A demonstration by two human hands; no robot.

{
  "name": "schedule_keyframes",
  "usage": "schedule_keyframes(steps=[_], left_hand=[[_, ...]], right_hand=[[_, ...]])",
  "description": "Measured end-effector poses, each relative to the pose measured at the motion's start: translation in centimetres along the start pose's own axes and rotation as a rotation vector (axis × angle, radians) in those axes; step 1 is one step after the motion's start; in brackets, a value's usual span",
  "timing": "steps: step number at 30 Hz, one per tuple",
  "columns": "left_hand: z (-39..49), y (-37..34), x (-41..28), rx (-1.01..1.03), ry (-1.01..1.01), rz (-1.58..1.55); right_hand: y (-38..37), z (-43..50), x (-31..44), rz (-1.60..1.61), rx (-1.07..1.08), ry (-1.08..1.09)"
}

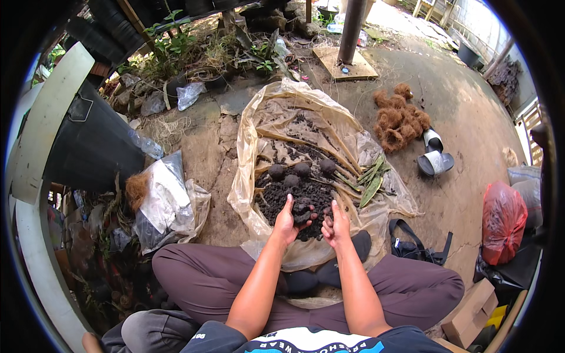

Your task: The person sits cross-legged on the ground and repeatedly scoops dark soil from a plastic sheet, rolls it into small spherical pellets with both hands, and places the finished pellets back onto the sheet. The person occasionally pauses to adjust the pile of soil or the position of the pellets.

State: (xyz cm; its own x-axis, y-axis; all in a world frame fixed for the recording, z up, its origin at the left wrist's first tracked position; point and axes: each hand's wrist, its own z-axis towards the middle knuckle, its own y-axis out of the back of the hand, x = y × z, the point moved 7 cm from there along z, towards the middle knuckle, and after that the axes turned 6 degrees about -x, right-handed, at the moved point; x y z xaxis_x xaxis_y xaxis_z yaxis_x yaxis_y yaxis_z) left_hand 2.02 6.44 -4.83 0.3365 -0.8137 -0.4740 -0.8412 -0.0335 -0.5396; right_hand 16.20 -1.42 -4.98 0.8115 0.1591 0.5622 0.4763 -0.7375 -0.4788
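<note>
My left hand [288, 224] cups a clump of dark soil [303, 212], thumb pointing up, over the soil heap. Close to its right, my right hand [336, 226] has soiled, partly curled fingers; whether it holds any soil is unclear. Beneath both hands lies a heap of loose dark soil [273, 200] on a spread, crumpled plastic sheet [247, 176]. Several round soil balls [302, 170] rest along the heap's far side. Long green leaves [373, 185], some cut or torn, lie on the sheet's right part.
Brown coconut fibre [399, 117] and slide sandals [435, 163] lie to the right. A black strapped bag [417, 245] is by my right knee. At left stand a large black bucket [88, 137] and a plastic bag with white contents [165, 194]. A post [352, 33] rises beyond the sheet.
</note>
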Motion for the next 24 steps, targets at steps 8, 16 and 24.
schedule_keyframes(steps=[8, 16, 24], left_hand=[[-0.1, -0.3, -0.2, 0.032, -0.023, 0.025], [0.2, 0.2, -0.4, -0.009, -0.038, -0.024], [0.7, 1.0, -0.2, -0.068, -0.061, -0.057]], right_hand=[[-1.3, 0.6, 0.7, 0.038, 0.090, 0.061], [-0.2, 0.8, -0.8, 0.067, 0.174, -0.118], [1.0, 2.4, -1.2, -0.202, 0.005, 0.019]])
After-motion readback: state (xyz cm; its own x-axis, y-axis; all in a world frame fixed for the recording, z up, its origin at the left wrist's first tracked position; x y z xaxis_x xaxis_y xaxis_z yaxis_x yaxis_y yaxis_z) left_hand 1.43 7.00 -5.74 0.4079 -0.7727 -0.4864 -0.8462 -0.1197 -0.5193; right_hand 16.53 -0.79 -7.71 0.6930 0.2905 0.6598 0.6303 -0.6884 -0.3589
